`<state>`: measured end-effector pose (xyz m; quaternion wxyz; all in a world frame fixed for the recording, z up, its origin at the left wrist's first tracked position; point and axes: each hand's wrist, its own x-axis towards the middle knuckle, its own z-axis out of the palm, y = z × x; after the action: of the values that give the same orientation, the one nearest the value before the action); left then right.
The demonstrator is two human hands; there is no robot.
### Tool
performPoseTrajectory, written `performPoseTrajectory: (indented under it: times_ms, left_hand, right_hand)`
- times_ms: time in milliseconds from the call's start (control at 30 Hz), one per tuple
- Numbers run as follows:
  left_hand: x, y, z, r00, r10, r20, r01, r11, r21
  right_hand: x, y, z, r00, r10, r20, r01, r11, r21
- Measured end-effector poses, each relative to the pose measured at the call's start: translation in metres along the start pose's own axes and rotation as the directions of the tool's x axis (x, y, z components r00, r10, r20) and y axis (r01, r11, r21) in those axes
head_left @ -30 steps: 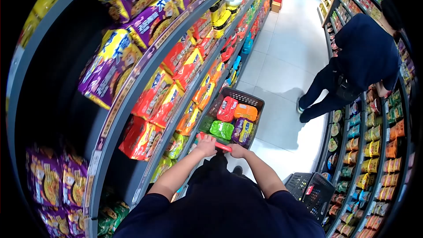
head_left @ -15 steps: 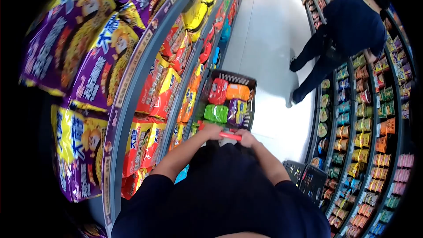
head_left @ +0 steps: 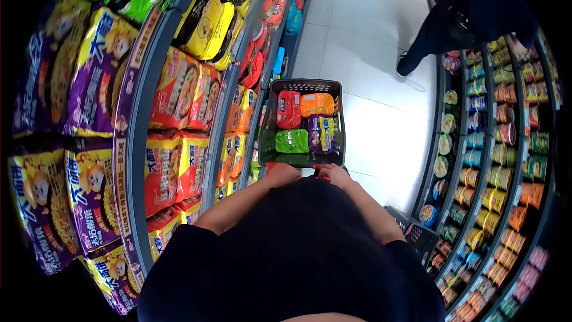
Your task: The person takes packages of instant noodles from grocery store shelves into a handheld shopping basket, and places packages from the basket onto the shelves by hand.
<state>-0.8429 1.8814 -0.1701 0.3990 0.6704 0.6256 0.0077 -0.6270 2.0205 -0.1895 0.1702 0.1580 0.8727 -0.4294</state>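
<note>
A dark shopping basket (head_left: 266,137) stands in front of my body, close beside the left shelf. Inside it lie a red package (head_left: 289,109), an orange package (head_left: 317,104), a green package (head_left: 292,141) and a purple instant-noodle package (head_left: 322,133). My left hand (head_left: 282,173) is closed on the left part of the basket's red handle, at the near side. On the right part of the same handle, my right hand (head_left: 334,175) is closed too. My torso and fingers cover most of the handle.
Shelves of bagged instant noodles (head_left: 95,77) run along the left. Cup and bowl noodles (head_left: 494,176) fill the right shelves. A person in dark clothes (head_left: 476,6) stands ahead by the right shelf. Another dark basket (head_left: 420,235) is low at right, beside my arm.
My view has moved forward along the aisle, with the basket staying before me. The other person now appears nearer the top right. Both hands remain on the handle, now closer to my torso.
</note>
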Motion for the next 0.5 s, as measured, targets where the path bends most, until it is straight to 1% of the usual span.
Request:
performPoseTrajectory:
  times_ms: [33,100,133,167,200,233,333,433,467,500]
  left_hand:
    - [0.0,0.007,-0.015,1.0,0.004,-0.013,-0.004,1.0,0.014]
    - [0.009,0.011,-0.035,0.999,0.004,0.049,-0.009,0.994,0.106]
    - [0.012,0.007,-0.039,0.997,0.012,0.076,-0.023,0.988,0.15]
    - [0.013,0.001,-0.042,0.994,0.019,0.106,-0.039,0.98,0.193]
    - [0.01,-0.001,-0.048,0.997,0.025,0.077,-0.036,0.988,0.149]
    - [0.011,-0.003,-0.052,0.997,-0.019,0.069,0.007,0.987,0.158]
    - [0.011,-0.009,-0.06,0.99,-0.125,0.069,0.111,0.978,0.176]
    - [0.023,-0.016,-0.064,0.991,-0.115,0.073,0.101,0.98,0.169]
    - [0.029,-0.018,-0.066,0.991,-0.109,0.073,0.095,0.981,0.169]
    - [0.034,-0.02,-0.068,0.993,-0.107,0.045,0.097,0.977,0.188]
  right_hand:
    - [0.007,0.011,-0.003,0.997,-0.077,-0.008,0.077,0.997,-0.017]
    - [0.023,0.033,-0.003,0.974,-0.226,-0.023,0.225,0.973,-0.053]
    - [0.033,0.035,-0.009,0.963,-0.238,0.123,0.255,0.956,-0.144]
    - [0.043,0.036,-0.014,0.936,-0.252,0.244,0.297,0.94,-0.167]
    - [0.052,0.035,-0.019,0.924,-0.276,0.265,0.33,0.926,-0.183]
    - [0.058,0.033,-0.02,0.91,-0.299,0.285,0.361,0.912,-0.194]
    - [0.071,0.034,-0.021,0.924,-0.307,0.229,0.355,0.912,-0.207]
    - [0.067,0.041,-0.02,0.947,-0.312,-0.077,0.311,0.95,-0.03]
    - [0.067,0.045,-0.025,0.966,-0.252,-0.06,0.254,0.967,0.028]
    - [0.064,0.041,-0.036,0.975,-0.201,-0.094,0.203,0.979,0.005]
